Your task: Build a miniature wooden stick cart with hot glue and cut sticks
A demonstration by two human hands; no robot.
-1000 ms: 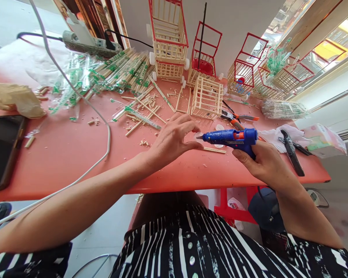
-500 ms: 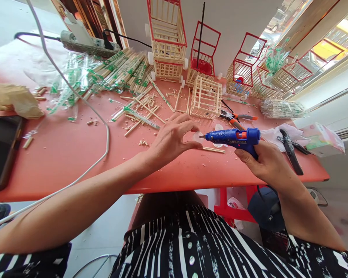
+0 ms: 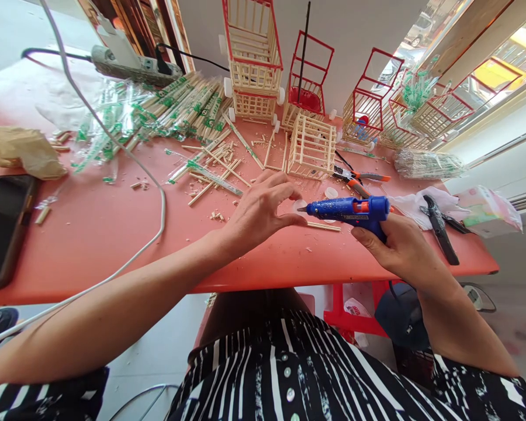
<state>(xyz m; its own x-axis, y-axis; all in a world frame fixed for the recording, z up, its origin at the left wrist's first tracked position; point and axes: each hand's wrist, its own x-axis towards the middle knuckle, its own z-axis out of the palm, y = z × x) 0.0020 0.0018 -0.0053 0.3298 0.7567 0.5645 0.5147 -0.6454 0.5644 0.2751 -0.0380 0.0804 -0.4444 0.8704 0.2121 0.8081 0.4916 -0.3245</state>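
Note:
Between the thumb and fingers of my left hand (image 3: 265,207) is a small translucent white disc (image 3: 298,206), held just above the red table (image 3: 158,257). My right hand (image 3: 398,242) is wrapped round a blue glue gun (image 3: 346,209), which points left with its tip at the disc. More white discs (image 3: 331,193) lie on the table behind the gun. A short stick (image 3: 324,226) lies beneath the gun. Just behind my hands stands a small basket of wooden sticks (image 3: 312,146).
Orange-handled pliers (image 3: 370,176) and a black tool (image 3: 440,231) lie to the right. Stick carts with red rims (image 3: 254,58) stand at the back. Wrapped sticks (image 3: 193,108), a white cable (image 3: 163,204), a paper bag (image 3: 21,152) and a dark phone (image 3: 4,228) are at the left.
The glue gun in my right hand has moved slightly left, bringing its tip further over the disc. My left hand has barely moved.

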